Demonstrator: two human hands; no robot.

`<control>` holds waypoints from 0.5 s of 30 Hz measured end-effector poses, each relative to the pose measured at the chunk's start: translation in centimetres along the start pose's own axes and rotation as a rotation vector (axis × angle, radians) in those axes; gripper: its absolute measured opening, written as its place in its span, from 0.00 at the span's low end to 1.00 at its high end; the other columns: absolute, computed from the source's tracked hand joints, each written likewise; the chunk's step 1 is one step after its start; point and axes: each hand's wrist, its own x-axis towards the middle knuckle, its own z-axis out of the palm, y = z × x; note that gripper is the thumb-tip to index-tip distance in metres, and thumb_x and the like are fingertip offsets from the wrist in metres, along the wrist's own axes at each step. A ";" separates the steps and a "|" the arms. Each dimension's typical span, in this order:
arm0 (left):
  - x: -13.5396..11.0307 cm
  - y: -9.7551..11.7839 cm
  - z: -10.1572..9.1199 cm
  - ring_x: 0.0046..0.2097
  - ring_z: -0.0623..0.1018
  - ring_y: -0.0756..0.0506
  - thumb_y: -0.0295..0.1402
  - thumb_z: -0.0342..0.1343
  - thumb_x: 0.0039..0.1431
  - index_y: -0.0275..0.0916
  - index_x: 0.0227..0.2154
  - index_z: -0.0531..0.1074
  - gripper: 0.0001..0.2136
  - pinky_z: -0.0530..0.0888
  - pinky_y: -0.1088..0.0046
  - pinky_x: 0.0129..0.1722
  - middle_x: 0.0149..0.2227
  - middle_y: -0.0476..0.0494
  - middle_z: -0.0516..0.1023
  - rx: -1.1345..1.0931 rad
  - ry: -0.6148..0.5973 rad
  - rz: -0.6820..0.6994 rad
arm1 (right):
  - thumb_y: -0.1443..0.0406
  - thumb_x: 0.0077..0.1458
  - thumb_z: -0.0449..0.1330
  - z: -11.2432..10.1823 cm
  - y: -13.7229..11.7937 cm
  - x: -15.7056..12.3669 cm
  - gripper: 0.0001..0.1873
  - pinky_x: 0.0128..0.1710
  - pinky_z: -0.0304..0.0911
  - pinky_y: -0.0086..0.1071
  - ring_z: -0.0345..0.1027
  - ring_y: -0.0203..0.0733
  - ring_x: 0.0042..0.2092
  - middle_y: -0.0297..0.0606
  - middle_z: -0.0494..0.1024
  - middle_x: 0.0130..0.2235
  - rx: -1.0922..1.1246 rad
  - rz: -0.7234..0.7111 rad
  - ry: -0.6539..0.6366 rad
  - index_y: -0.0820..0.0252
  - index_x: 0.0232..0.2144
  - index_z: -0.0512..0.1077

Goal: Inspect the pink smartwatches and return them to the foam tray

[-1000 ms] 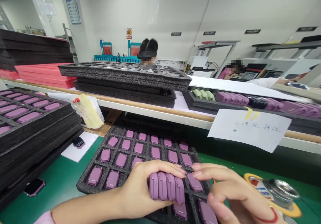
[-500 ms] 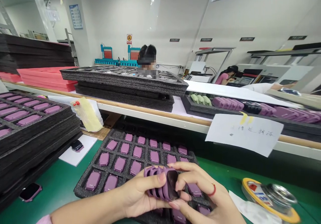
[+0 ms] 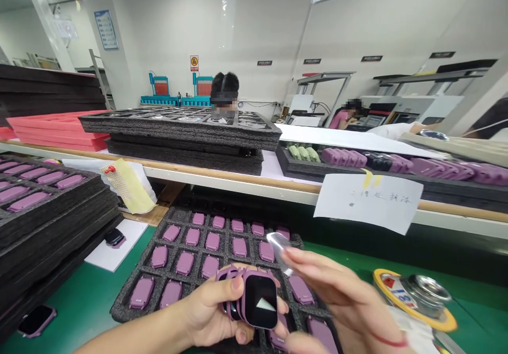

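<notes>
My left hand [image 3: 216,303] grips a stack of purple smartwatch cases [image 3: 228,296]. The front one's black screen [image 3: 260,302] faces me and reflects a bright patch. To the right of it, my right hand [image 3: 341,290] is slightly blurred and has a piece of clear film [image 3: 279,248] at its fingertips, apart from the screen. Beneath both hands lies a black foam tray [image 3: 153,277] whose pockets hold several purple watch cases [image 3: 185,263], backs up.
At left are a stack of foam trays [image 3: 75,221], a loose watch [image 3: 37,321] and another watch [image 3: 115,237] on a white board. A roll of tape [image 3: 444,317] with a metal piece on it lies right. A shelf edge [image 3: 293,184] crosses ahead. Two people sit beyond.
My right hand has moved away from the front watch to the right, with clear film now at its fingertips. The left hand has turned the stack so the screen faces me more. The view has shifted.
</notes>
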 end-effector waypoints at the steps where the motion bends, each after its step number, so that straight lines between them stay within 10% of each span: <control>1: -0.1 0.0 0.0 0.39 0.85 0.47 0.45 0.70 0.53 0.38 0.46 0.81 0.21 0.67 0.89 0.18 0.41 0.41 0.85 0.002 -0.005 -0.004 | 0.53 0.56 0.68 0.2 0.2 0.0 0.29 0.54 0.75 0.40 0.75 0.52 0.55 0.45 0.79 0.53 -0.051 -0.055 -0.073 0.53 0.57 0.68; 10: -0.7 -0.2 -0.1 0.33 0.82 0.50 0.51 0.68 0.52 0.34 0.45 0.81 0.25 0.60 0.88 0.17 0.39 0.36 0.84 0.029 0.056 -0.067 | 0.56 0.59 0.65 1.7 0.7 0.6 0.26 0.56 0.72 0.32 0.74 0.45 0.55 0.45 0.79 0.52 -0.138 -0.176 -0.161 0.57 0.57 0.67; 15: -0.2 -0.3 -0.1 0.41 0.84 0.45 0.46 0.69 0.54 0.37 0.48 0.79 0.23 0.63 0.87 0.17 0.42 0.38 0.83 -0.028 0.007 -0.013 | 0.56 0.61 0.64 -0.7 0.0 -0.3 0.31 0.61 0.69 0.34 0.71 0.47 0.60 0.41 0.74 0.61 -0.068 0.003 0.042 0.52 0.64 0.64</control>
